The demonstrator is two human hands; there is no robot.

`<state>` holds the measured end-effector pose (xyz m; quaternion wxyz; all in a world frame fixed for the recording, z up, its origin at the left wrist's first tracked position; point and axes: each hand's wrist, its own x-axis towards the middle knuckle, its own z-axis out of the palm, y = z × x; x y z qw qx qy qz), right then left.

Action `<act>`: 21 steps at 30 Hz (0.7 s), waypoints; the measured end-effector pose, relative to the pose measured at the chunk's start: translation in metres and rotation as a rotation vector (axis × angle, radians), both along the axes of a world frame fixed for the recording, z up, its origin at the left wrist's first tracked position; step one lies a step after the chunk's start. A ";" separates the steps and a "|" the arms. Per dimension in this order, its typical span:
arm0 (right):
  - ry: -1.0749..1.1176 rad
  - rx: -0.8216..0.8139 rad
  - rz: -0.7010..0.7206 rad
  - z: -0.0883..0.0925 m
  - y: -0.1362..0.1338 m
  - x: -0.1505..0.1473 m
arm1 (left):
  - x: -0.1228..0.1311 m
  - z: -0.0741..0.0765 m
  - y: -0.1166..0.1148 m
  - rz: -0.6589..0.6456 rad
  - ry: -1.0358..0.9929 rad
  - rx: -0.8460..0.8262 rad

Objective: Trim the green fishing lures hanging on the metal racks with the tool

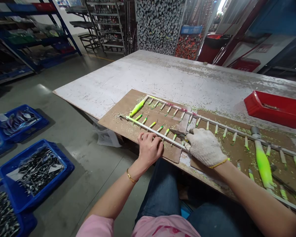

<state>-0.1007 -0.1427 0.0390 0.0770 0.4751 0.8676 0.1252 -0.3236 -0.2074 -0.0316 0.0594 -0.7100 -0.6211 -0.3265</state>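
Observation:
My bare left hand (150, 146) is curled over the near metal bar (138, 123), fingertips pressed on its edge. A row of small green and yellow lure bodies (153, 124) sticks out from this bar. In a white knit glove, my right hand (205, 146) grips a knife (178, 132), its dark blade pointing left above the lures. Much of the knife's handle is hidden by the glove. Across the cardboard (118, 113) runs a far bar (214, 121) with more pale and green lure bodies. A larger fluorescent yellow-green piece (138, 107) joins the bars at the left.
Another big yellow-green piece (262, 163) lies at right. A red bin (277, 108) stands on the white table (108, 82), among scattered shavings. Blue trays (37, 174) of small dark parts sit on the floor at left. Shelves (27, 36) and racks stand behind.

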 end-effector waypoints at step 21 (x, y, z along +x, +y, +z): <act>0.059 0.060 0.049 -0.012 -0.005 0.001 | 0.001 0.000 0.004 -0.188 0.088 0.019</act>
